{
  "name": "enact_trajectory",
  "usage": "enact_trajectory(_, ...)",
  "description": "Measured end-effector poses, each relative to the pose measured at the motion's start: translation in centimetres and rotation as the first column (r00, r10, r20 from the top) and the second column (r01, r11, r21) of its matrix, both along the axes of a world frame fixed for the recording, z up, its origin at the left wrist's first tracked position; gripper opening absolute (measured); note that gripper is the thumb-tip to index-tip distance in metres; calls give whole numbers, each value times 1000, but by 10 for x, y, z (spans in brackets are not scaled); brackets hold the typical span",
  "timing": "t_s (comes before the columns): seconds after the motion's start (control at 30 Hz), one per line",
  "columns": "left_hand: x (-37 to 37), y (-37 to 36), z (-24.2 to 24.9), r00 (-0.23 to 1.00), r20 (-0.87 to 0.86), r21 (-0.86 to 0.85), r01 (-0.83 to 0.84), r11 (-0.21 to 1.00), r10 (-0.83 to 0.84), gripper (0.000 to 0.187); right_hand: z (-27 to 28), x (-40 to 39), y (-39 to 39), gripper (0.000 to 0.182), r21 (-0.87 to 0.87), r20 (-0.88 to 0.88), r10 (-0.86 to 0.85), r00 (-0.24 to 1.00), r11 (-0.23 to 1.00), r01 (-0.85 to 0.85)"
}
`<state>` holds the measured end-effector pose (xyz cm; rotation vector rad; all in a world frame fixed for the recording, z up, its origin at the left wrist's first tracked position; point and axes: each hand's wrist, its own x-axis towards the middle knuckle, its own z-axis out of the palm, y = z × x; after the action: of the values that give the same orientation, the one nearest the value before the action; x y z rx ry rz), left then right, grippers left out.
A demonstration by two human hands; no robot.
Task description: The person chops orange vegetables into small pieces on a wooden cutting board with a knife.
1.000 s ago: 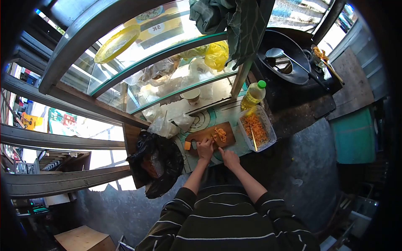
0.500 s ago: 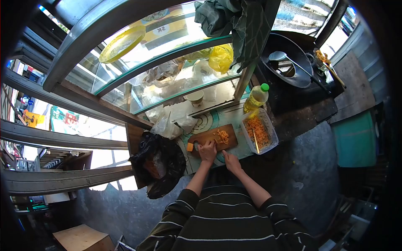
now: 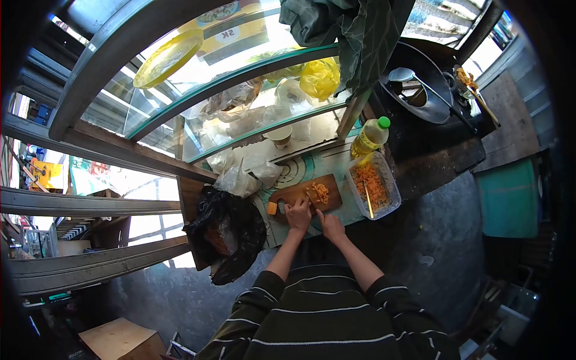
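A wooden cutting board [image 3: 294, 195] lies on the green counter, with chopped orange pieces [image 3: 320, 192] on its right part. My left hand [image 3: 297, 215] presses on the board with fingers bent; what lies beneath them is too small to make out. An orange block [image 3: 272, 208] sits at the board's left end. At the board's lower edge my right hand [image 3: 332, 227] is closed around something, perhaps a knife handle, mostly hidden. Right of the board stands a clear plastic container [image 3: 390, 204] of orange shreds [image 3: 371, 185] with a yellow-handled utensil [image 3: 369, 204] in it.
An oil bottle [image 3: 369, 139] with a green cap stands behind the container. A wok [image 3: 435, 108] with a ladle [image 3: 402, 75] is at the back right. Left are a black plastic bag [image 3: 252, 231] and white bags [image 3: 237, 182]. A glass case [image 3: 240, 132] rises behind the board.
My right hand has shifted slightly up and left, nearer the board. The camera view has moved a little. Both hands keep almost the same pose.
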<state>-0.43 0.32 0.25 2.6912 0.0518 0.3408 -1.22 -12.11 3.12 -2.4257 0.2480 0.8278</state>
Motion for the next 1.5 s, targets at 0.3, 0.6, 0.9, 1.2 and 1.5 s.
enact_trajectory(0.3, -1, 0, -3, 999, 18, 15, -37, 999, 37, 15, -8, -18, -20, 72, 186, -78, -87, 993, 977, 100)
enact_trajectory(0.6, -1, 2, -1, 999, -15, 39, -29, 999, 29, 16, 19, -23, -6, 68, 144, 63, -125, 990, 983, 115)
enact_trajectory(0.9, -5, 0, -7, 1000, -5, 33, 10, 999, -10, 15, 3, -4, 2, 70, -25, -18, -31, 999, 999, 31)
enact_trajectory(1.2, -1, 0, 4, 997, 69, 27, -46, 999, 44, 12, -12, -14, -19, 74, 166, -109, -67, 992, 982, 84)
enact_trajectory(1.5, -3, 1, 0, 999, 19, 22, -29, 999, 28, 15, 19, -21, -9, 66, 131, 12, -81, 997, 988, 79)
